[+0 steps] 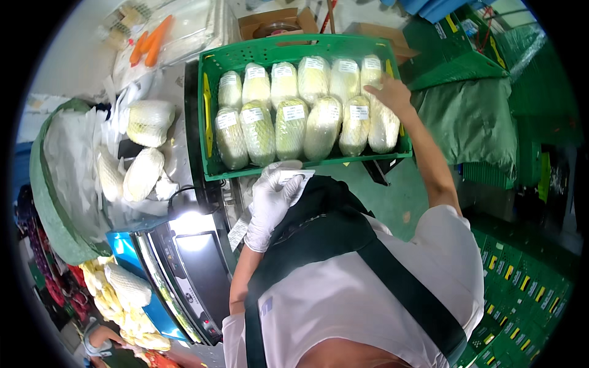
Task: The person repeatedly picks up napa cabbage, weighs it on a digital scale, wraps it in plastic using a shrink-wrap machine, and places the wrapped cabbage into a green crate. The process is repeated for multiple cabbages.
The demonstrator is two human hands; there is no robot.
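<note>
A green plastic crate (294,42) holds two rows of wrapped napa cabbages (291,129), most with a white printed label on top. My left hand (272,198), in a white glove, is at the crate's near edge and holds a small stack of white labels (301,177) between thumb and fingers. My bare right hand (391,94) is over the right end of the crate, its fingers at the cabbage (383,124) in the near right corner. No label shows on that cabbage; whether the right fingers hold anything is unclear.
Left of the crate, net-wrapped cabbages (149,123) lie on a metal counter, with carrots (154,41) behind. A black wrapping or labelling machine (198,271) stands at my left. Stacked green crates (515,285) fill the lower right. Another person (99,340) is at the lower left.
</note>
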